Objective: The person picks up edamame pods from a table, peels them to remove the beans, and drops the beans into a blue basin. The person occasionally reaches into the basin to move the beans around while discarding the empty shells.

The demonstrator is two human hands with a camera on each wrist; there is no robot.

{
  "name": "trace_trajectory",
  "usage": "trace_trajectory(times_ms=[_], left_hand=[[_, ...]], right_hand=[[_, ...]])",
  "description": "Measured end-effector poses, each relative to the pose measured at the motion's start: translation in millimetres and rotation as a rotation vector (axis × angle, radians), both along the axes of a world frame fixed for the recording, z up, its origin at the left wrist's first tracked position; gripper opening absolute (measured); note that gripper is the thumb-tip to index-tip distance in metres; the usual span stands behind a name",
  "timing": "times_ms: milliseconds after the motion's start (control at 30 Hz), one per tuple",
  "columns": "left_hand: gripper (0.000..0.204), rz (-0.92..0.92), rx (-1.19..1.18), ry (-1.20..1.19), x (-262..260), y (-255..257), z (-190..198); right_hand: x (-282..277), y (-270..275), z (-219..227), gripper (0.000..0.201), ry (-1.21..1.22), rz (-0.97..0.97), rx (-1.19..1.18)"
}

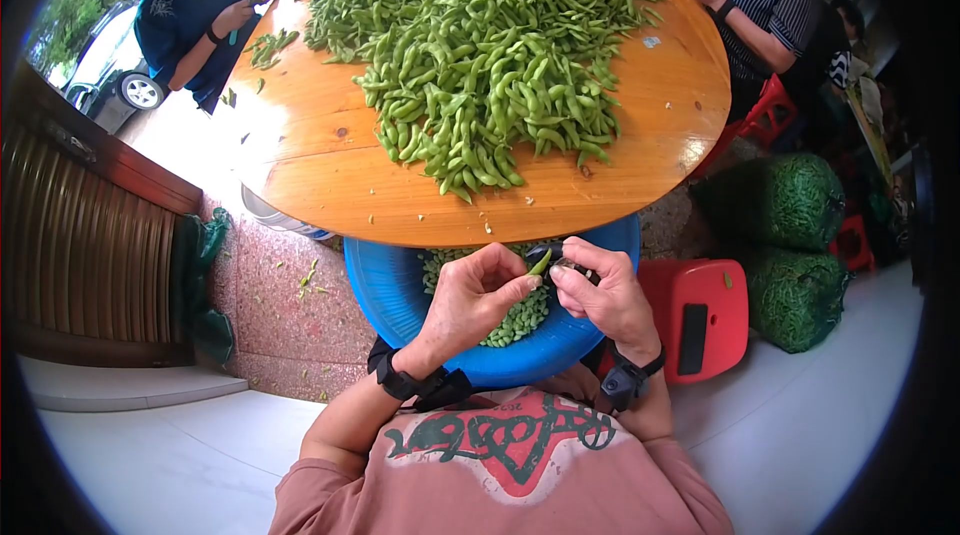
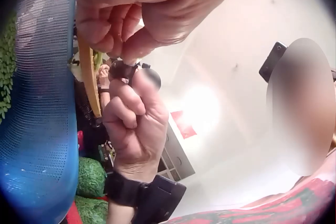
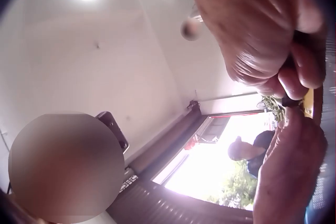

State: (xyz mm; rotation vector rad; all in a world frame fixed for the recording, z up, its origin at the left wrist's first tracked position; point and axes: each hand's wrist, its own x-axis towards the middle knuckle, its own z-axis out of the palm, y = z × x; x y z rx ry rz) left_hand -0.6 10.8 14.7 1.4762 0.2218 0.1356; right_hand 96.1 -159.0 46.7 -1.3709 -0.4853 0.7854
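Note:
Both hands meet over a blue basin (image 1: 375, 300) that holds shelled green beans (image 1: 515, 325). Thumb and fingers of my left hand (image 1: 480, 295) pinch one green bean pod (image 1: 541, 262), its tip pointing up toward the right hand. My right hand (image 1: 610, 295) has its fingers curled round a small black tool (image 1: 582, 273), mostly hidden by them. Seen from the left wrist, the black tool (image 2: 125, 69) sits at the right hand's (image 2: 136, 124) thumb and forefinger, right at the left hand's (image 2: 178, 8) fingertips.
A large heap of green pods (image 1: 490, 55) covers much of the wooden table (image 1: 340, 185) ahead. Two people sit across it, left and right. A red stool (image 1: 715, 320) and stuffed green net sacks (image 1: 790, 295) stand to the right.

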Motion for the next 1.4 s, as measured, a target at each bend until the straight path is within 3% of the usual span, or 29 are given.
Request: trace_trajectory(times_ms=[133,200,233,300,333,433,500,533,600,667,733,767,900,967,1000,1067,1133,1233,1333,1400], left_hand=[[0.009,-0.008,-0.012,0.016,-1.7,2.4,0.8],[0.010,-0.199,-0.607,0.081,-1.6,8.1,1.6],[0.010,-0.200,-0.606,0.081,-0.8,5.8,-1.7],[0.010,-0.326,-1.018,0.010,-0.2,-1.9,-10.1],[0.010,-0.326,-1.017,0.008,-0.3,-2.3,-10.2],[0.014,-0.259,-0.959,0.055,0.0,-2.8,-2.7],[0.016,-0.156,-0.474,0.079,0.5,-2.6,5.2],[0.016,-0.151,-0.474,0.082,-1.4,-2.5,2.5],[0.019,-0.042,0.331,0.034,-2.5,-2.2,-2.9],[0.023,-0.037,0.282,0.030,-1.2,-0.5,0.6],[0.026,-0.256,-0.147,0.183,1.7,9.3,5.8],[0.033,-0.309,-0.260,0.140,1.3,12.1,4.3],[0.033,-0.360,-0.386,0.223,1.8,15.2,0.9],[0.032,-0.315,-0.326,0.217,3.4,10.7,-5.4],[0.032,-0.315,-0.325,0.220,4.1,6.2,-6.2],[0.033,-0.123,-0.503,0.178,4.4,-7.8,-8.8],[0.029,-0.071,-0.523,0.182,3.4,-15.9,-15.0],[0.025,-0.073,-0.410,0.080,3.1,-12.9,-34.4],[0.019,-0.186,-0.396,0.176,2.1,-7.8,-37.8],[0.022,-0.329,0.404,0.005,-3.4,-9.4,-18.0]], right_hand=[[3.5,-2.3,-13.1,0.009,0.050,0.010,0.028],[7.0,-7.6,-21.6,0.007,0.382,0.072,0.191],[7.1,-6.9,-22.8,0.007,0.380,0.071,0.192],[5.9,-4.9,-24.0,0.008,0.576,0.112,0.332],[6.1,-4.3,-23.1,0.008,0.575,0.113,0.333],[4.9,-1.7,-20.2,0.008,0.543,0.096,0.326],[-2.4,3.4,-16.0,0.009,0.221,-0.052,0.101],[-5.8,6.1,-18.2,0.009,0.225,-0.048,0.102],[-9.6,10.8,-24.2,0.011,-0.499,-0.111,-0.043],[-9.6,6.4,-23.7,0.013,-0.422,-0.109,-0.043],[-8.2,3.3,-13.5,0.013,0.117,-0.045,0.034],[-7.5,5.1,-11.6,0.006,0.147,-0.043,0.045],[-1.6,2.8,-25.0,0.005,0.288,-0.005,0.058],[-7.7,10.6,-28.8,0.011,-0.265,-0.147,-0.132],[-10.2,14.5,-29.9,0.011,-0.262,-0.147,-0.130],[-15.5,21.6,-31.2,0.011,-0.837,-0.286,-0.145],[-18.0,23.5,-31.3,0.010,-0.822,-0.310,-0.174],[-14.3,21.4,-35.7,0.009,-0.806,-0.311,-0.165],[-8.4,8.0,-30.6,0.008,-0.172,-0.272,-0.083],[0.6,-22.2,-9.6,0.010,-0.114,-0.316,-0.215]])
